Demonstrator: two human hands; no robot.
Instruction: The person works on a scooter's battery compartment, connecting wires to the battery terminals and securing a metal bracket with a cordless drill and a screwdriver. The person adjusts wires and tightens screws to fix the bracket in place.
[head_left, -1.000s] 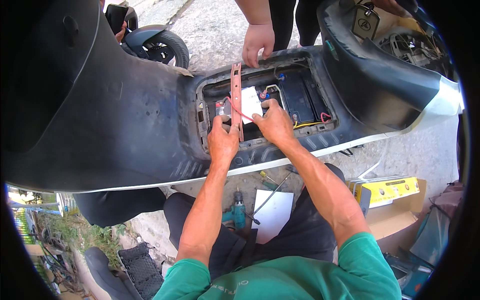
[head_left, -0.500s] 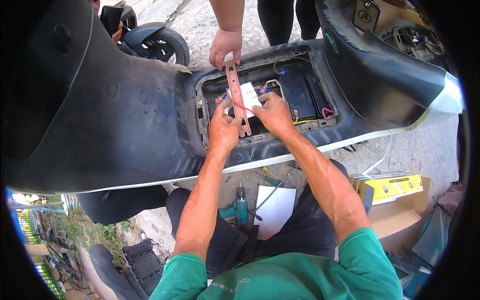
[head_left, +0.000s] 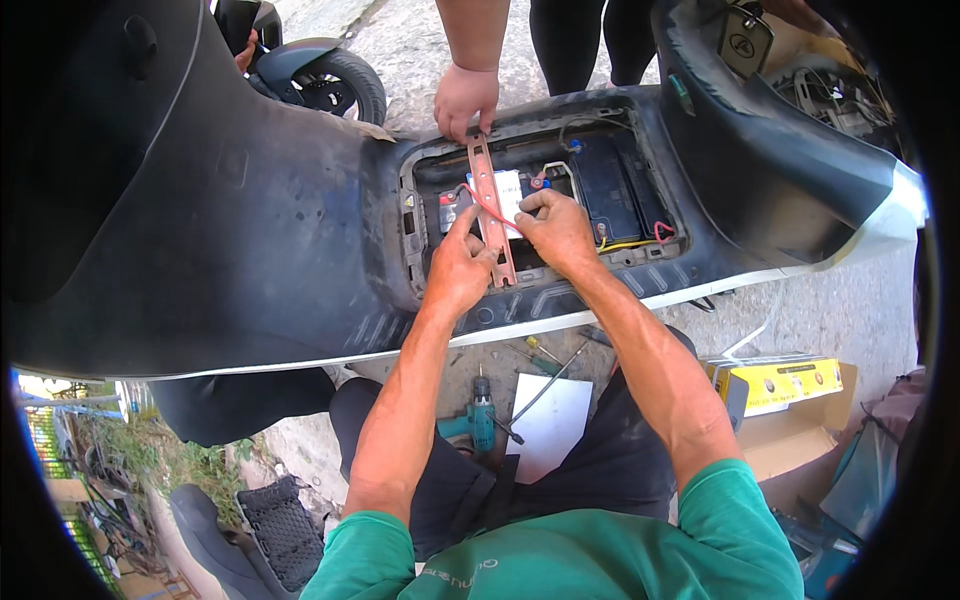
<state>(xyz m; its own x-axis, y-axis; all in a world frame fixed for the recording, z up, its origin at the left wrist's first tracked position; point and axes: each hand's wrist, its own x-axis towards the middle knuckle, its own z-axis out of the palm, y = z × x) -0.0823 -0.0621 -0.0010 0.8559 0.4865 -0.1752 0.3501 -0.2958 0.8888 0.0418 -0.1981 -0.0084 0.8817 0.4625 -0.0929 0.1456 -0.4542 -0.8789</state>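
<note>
A reddish metal bracket [head_left: 489, 190], long, flat and holed, lies across an open battery compartment [head_left: 412, 245] in a scooter's floorboard. My left hand [head_left: 462, 268] is at its near half, thumb against the bracket and index finger stretched up by a red wire [head_left: 490, 207]. Between thumb and fingertips my right hand [head_left: 560, 232] pinches this wire, which crosses over the bracket. Under them is a battery with a white label [head_left: 510, 190]; a dark battery [head_left: 605, 185] sits to the right. Another person's hand [head_left: 466, 102] touches the bracket's far end.
The scooter's black body [head_left: 260, 210] spans the view. On the ground near me lie a teal power drill [head_left: 482, 415], a white sheet [head_left: 550, 420] and screwdrivers [head_left: 540, 355]. An open yellow carton [head_left: 785, 385] stands at right. A removed seat [head_left: 215, 535] lies lower left.
The view has shifted slightly, moving the scooter a little right and down in the picture. Both my hands stay at the bracket and red wire; the other person's hand remains at the far end.
</note>
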